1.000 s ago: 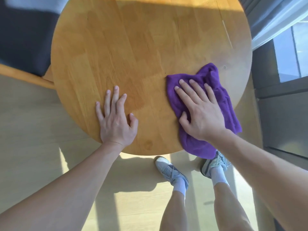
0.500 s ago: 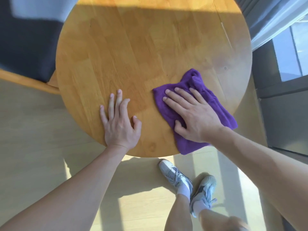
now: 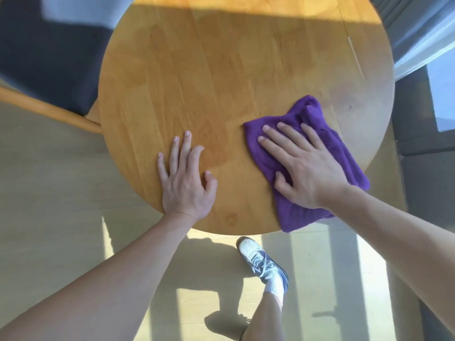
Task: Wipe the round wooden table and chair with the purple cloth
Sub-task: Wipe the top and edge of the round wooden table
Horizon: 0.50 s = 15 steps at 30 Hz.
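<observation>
Purple, crumpled terry cloth point(image 3: 317, 168) lies on the lower right part of the round wooden table point(image 3: 221, 77), its lower corner hanging just over the near rim. The right hand point(image 3: 302, 171) presses flat on top of it, fingers straight and slightly spread, pointing toward the upper left of the frame, thumb laid along the cloth's left edge. The left hand point(image 3: 184, 178) rests palm down on bare wood at the lower centre-left of the tabletop, fingers straight and close together, holding nothing; the 2 hands are well apart.

Compared with the frame 0.5 s ago, the cloth and right hand sit in nearly the same spot on the table, with the cloth bunched a little higher at its upper end. The left hand has not shifted on the wood. Below the table, only 1 white and blue sneaker point(image 3: 261, 262) with a white sock shows on the pale wooden floor point(image 3: 61, 193) at the bottom centre, where 2 shoes stood side by side before.

At the upper left, the wooden chair frame point(image 3: 49, 108) with a dark seat cushion point(image 3: 46, 67) reaches under the table's edge. A band of sunlight crosses the table's far side at the top of the frame.
</observation>
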Available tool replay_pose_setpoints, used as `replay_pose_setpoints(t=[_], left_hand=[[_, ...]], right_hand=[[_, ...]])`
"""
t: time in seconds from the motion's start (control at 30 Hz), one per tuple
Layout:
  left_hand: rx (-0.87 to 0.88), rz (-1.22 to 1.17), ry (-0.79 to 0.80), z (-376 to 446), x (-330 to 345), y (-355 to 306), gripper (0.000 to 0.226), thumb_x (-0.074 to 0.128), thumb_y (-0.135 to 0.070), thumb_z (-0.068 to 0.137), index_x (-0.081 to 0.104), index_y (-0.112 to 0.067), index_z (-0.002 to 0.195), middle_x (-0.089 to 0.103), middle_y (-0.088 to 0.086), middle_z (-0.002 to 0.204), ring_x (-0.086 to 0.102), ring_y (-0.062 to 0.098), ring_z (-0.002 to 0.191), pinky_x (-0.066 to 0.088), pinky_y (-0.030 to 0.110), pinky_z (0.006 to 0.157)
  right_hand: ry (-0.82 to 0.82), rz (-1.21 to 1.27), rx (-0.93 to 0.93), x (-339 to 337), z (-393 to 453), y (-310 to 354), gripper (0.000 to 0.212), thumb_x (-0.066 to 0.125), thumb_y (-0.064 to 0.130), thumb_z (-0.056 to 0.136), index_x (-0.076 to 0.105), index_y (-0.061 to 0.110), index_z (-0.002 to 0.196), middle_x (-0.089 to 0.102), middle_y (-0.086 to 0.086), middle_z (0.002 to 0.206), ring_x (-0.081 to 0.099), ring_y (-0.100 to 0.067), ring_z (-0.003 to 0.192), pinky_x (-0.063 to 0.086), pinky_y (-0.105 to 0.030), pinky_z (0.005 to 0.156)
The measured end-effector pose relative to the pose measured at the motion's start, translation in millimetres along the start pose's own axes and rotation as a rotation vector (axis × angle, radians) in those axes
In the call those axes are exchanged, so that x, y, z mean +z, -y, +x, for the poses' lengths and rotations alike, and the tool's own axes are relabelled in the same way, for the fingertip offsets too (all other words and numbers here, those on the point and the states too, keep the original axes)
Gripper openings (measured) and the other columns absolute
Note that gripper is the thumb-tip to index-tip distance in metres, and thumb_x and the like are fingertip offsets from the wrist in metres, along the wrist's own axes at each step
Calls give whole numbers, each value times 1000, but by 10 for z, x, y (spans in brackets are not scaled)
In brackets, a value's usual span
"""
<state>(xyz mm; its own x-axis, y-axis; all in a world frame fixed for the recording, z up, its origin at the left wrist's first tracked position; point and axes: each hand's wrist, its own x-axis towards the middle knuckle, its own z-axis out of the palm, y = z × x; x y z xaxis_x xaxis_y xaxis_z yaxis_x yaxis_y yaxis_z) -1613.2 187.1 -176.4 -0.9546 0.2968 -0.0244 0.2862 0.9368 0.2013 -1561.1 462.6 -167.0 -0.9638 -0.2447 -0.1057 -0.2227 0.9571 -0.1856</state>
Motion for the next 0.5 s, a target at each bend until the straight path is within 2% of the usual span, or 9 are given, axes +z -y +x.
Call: replay_pose_setpoints(t=[0.07, 0.17, 0.23, 0.27, 0.33, 0.47, 0.5], left_hand=[[7, 6, 17, 0, -6, 11, 55, 42, -31, 87, 42, -23, 142, 19, -1, 170, 8, 20, 158, 5, 57, 125], [7, 26, 30, -7, -12, 27, 64, 41, -31, 88, 36, -25, 151, 16, -2, 171, 6, 20, 158, 6, 57, 125], [5, 37, 24, -10, -14, 23, 70, 40, -31, 87, 29, -25, 157, 15, -2, 171, 6, 20, 158, 6, 57, 125], [2, 41, 22, -8, -17, 23, 73, 40, -32, 87, 27, -26, 158, 15, -2, 171, 6, 20, 158, 7, 57, 125], [-3, 45, 31, -3, -23, 14, 76, 40, -32, 86, 24, -26, 160, 15, -2, 171, 6, 20, 158, 7, 58, 125], [-6, 52, 61, -4, -56, -34, 76, 40, -31, 86, 24, -25, 160, 13, -1, 171, 4, 22, 158, 7, 60, 124], [4, 54, 63, -2, -59, -36, 76, 40, -31, 86, 24, -24, 160, 12, 0, 171, 4, 24, 159, 7, 61, 124]], right_hand=[[-86, 36, 253, 38, 8, 84, 76, 47, 39, 87, 29, 25, 160, 25, 3, 169, 20, -23, 156, 5, -49, 127], [-189, 116, 653, 116, -7, 619, 77, 44, 34, 86, 28, 20, 160, 21, 1, 170, 17, -26, 156, 0, -49, 127], [-188, 176, 744, 154, -16, 1012, 79, 43, 33, 86, 25, 15, 161, 17, -3, 171, 14, -29, 157, -2, -50, 126], [-162, 175, 695, 171, -42, 1160, 79, 43, 33, 87, 25, 14, 161, 16, -4, 171, 13, -30, 157, -2, -51, 126], [-91, 125, 458, 198, -165, 1242, 78, 46, 33, 88, 26, 16, 161, 18, -5, 171, 14, -31, 157, 2, -54, 126], [57, 16, -272, 89, -291, 476, 75, 48, 39, 89, 31, 23, 160, 22, -2, 170, 20, -29, 156, 9, -55, 126], [91, 2, -398, 68, -245, 212, 75, 47, 40, 88, 32, 24, 160, 23, 0, 169, 20, -26, 156, 9, -53, 127]])
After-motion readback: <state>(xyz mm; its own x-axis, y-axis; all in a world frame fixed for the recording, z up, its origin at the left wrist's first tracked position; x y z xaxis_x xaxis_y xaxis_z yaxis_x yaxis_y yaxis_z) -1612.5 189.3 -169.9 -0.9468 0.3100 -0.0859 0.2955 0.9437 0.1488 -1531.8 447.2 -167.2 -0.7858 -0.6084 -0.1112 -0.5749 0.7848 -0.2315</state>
